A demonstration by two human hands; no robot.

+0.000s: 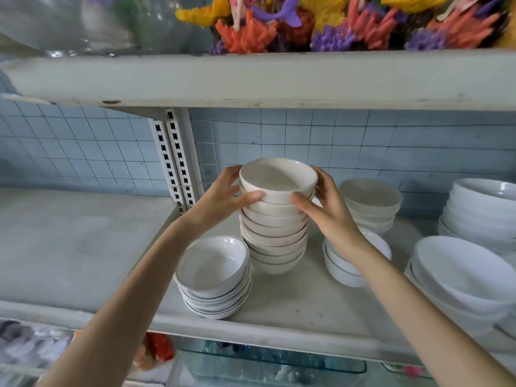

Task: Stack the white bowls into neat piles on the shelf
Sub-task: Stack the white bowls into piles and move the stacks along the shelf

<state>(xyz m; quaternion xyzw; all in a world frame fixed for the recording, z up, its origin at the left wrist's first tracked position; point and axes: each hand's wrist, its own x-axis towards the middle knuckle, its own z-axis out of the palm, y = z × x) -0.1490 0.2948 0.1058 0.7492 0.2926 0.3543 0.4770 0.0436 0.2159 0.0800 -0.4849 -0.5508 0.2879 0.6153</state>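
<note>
Reaching up from the lower corners of the frame, two bare forearms meet at centre. Along the bottom edge, below the front lip of the shelf (293, 300), lie blurred goods I cannot identify.

Six piles of white bowls stand on the shelf. Nearest, at lower centre-left, is the dark-rimmed pile (215, 275), about six shallow bowls. At lower right the wide-bowl pile (460, 277) is cut by the frame edge, so I cannot count it. Right of centre the short pile (336, 268), about three bowls, is partly hidden under the right wrist.

At centre rises the tall stack (275, 236), roughly ten bowls with rims too close for an exact count. The top bowl (279, 177) sits on it between the two hands. The left hand (223, 194) grips it with its thumb on the near wall and fingers curled round the left side. The right hand (326, 208) does likewise on the right side.

Behind the right hand stands the rear pile (370, 202), about four bowls. The far-right pile (480, 210) is at the frame's right edge.

Farther back are the blue tiled wall (307, 135) and two slotted uprights (173, 152). Across the top runs the upper shelf (251, 79), with orange, yellow and purple ornaments (349, 26) on it at upper right.
</note>
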